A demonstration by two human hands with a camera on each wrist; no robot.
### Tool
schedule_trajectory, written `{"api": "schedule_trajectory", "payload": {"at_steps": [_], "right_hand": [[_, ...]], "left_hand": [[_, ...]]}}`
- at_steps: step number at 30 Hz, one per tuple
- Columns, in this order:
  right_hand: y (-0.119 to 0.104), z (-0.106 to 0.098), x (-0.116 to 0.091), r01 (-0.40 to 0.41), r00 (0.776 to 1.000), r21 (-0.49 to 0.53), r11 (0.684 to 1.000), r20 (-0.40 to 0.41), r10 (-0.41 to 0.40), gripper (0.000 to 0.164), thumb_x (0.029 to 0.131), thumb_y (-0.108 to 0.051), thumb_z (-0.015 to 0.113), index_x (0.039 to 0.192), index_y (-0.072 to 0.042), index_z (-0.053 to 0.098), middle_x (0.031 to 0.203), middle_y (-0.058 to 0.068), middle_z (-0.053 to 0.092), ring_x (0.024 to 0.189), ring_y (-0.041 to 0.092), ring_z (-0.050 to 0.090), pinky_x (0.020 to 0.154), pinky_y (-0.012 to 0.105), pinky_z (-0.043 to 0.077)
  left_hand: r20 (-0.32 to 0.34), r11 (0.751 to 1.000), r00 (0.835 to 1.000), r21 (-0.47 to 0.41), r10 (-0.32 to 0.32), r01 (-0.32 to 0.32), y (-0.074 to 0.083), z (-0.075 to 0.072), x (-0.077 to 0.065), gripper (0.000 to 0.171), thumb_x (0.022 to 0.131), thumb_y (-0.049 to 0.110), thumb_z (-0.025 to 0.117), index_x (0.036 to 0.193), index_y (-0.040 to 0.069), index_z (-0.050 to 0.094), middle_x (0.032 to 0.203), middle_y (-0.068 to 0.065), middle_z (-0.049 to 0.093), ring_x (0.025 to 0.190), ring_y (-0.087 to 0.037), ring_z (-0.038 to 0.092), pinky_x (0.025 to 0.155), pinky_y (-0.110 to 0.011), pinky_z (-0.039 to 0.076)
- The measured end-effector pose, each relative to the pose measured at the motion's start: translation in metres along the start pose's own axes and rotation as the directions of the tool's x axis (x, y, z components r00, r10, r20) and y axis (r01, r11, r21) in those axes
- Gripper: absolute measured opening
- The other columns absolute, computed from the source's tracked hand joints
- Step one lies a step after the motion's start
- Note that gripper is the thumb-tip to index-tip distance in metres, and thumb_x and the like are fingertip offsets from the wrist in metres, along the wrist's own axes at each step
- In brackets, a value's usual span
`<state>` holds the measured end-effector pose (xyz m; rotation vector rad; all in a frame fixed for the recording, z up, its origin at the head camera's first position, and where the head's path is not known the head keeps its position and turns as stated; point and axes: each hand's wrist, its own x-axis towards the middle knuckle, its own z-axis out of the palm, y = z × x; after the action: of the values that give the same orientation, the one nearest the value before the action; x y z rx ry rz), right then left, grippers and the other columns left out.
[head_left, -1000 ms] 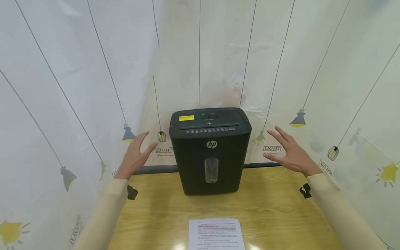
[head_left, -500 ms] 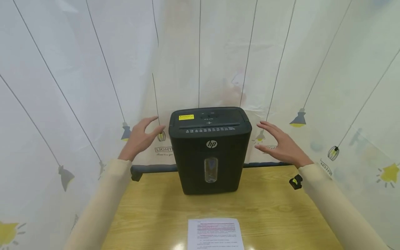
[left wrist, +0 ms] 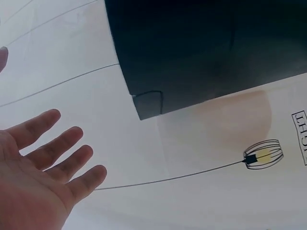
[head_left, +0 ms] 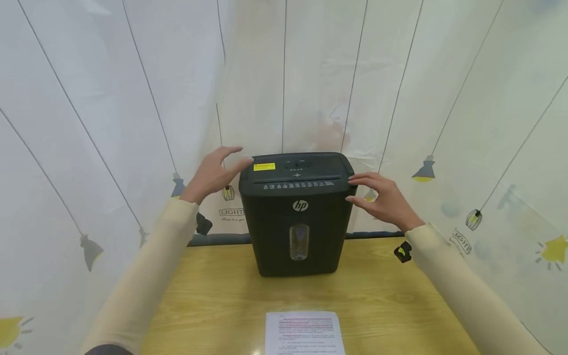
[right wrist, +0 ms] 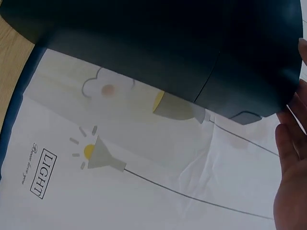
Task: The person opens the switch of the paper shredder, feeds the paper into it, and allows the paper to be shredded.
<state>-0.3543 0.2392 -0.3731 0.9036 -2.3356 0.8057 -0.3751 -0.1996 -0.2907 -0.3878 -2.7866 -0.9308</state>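
A black HP paper shredder [head_left: 275,231] stands upright on the wooden table, with a yellow label [head_left: 264,167] on its top and a small clear window in front. My left hand [head_left: 212,173] is at its upper left corner, thumb tip right at the top edge, fingers spread. In the left wrist view that hand [left wrist: 43,172] shows its palm, fingers apart from the shredder's dark side [left wrist: 201,48]. My right hand [head_left: 383,199] is at the upper right corner, fingertips overlapping the edge. The right wrist view shows its fingers [right wrist: 290,143] close by the shredder's top end.
A printed sheet of paper [head_left: 305,333] with red-marked lines lies on the wooden table [head_left: 213,291], in front of the shredder. Close behind the shredder hangs a pale curtain [head_left: 310,74] printed with lamps, which also runs along both sides.
Both hands have moved inward and closer to the shredder, the left one also upward, until their fingertips are at its upper corners. The shredder and paper have stayed in place.
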Motion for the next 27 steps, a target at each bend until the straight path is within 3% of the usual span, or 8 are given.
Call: {"api": "schedule_trajectory", "payload": {"at_steps": [6, 19, 27], "right_hand": [[-0.004, 0.002, 0.003, 0.023, 0.999, -0.017, 1.000, -0.026, -0.023, 0.033, 0.083, -0.012, 0.086, 0.114, -0.008, 0.076, 0.119, 0.008, 0.071, 0.115, 0.027, 0.066, 0.098, 0.047, 0.053], [-0.016, -0.003, 0.007, -0.102, 0.995, 0.007, 0.995, -0.003, 0.102, 0.027, 0.081, -0.012, 0.086, 0.107, -0.007, 0.080, 0.111, 0.012, 0.073, 0.112, 0.034, 0.068, 0.096, 0.054, 0.055], [-0.017, 0.002, 0.004, -0.099, 0.995, 0.031, 0.995, -0.029, 0.100, 0.026, 0.083, -0.013, 0.085, 0.108, -0.008, 0.079, 0.110, 0.010, 0.072, 0.115, 0.033, 0.067, 0.097, 0.053, 0.054]], "left_hand": [[0.069, 1.000, 0.997, 0.022, 0.021, -0.022, 0.026, 0.003, 0.018, 0.086, 0.091, 0.078, 0.051, 0.156, 0.022, 0.043, 0.166, -0.007, 0.037, 0.156, -0.031, 0.028, 0.123, -0.061, 0.028], [0.237, 0.983, 0.969, 0.148, 0.073, -0.110, 0.070, 0.017, 0.057, 0.085, 0.092, 0.073, 0.054, 0.155, 0.018, 0.043, 0.163, -0.008, 0.040, 0.152, -0.029, 0.035, 0.122, -0.054, 0.034], [0.307, 0.987, 0.950, 0.127, 0.052, -0.095, 0.090, 0.029, 0.077, 0.087, 0.091, 0.072, 0.056, 0.154, 0.014, 0.044, 0.159, -0.011, 0.045, 0.148, -0.029, 0.041, 0.119, -0.051, 0.039]]}}
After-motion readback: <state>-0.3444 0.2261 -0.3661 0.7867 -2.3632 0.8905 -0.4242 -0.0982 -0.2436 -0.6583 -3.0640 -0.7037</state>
